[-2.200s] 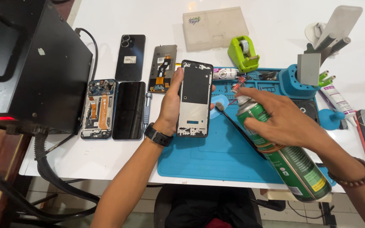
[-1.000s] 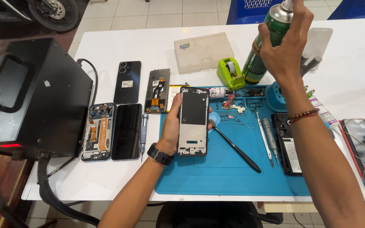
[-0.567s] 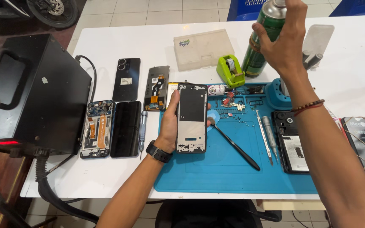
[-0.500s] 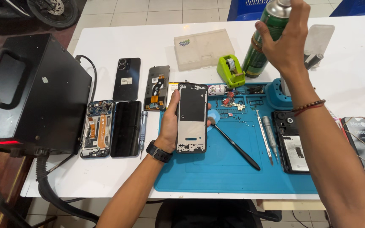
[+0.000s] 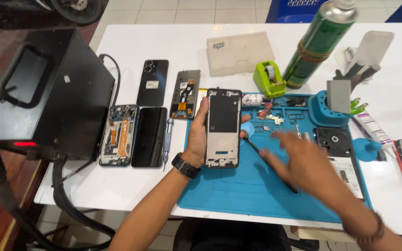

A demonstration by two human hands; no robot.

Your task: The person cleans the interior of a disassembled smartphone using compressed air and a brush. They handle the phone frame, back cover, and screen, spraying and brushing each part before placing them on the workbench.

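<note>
Black rectangular phone frame (image 5: 223, 128) upright in the left hand (image 5: 197, 135), grip closed around its edge, above the blue silicone repair mat (image 5: 257, 186) on the white worktop (image 5: 131, 186). Right hand (image 5: 303, 160) blurred, fingers spread and empty, over a thin black tool (image 5: 271, 165) on the mat. Green spray can (image 5: 317, 44) standing apart at the back.

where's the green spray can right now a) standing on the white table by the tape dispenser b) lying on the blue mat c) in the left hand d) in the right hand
a: the spray can stands by itself on the table beside the green tape dispenser; the blurred right hand is empty over the blue mat, and the left hand holds a phone frame.
</note>
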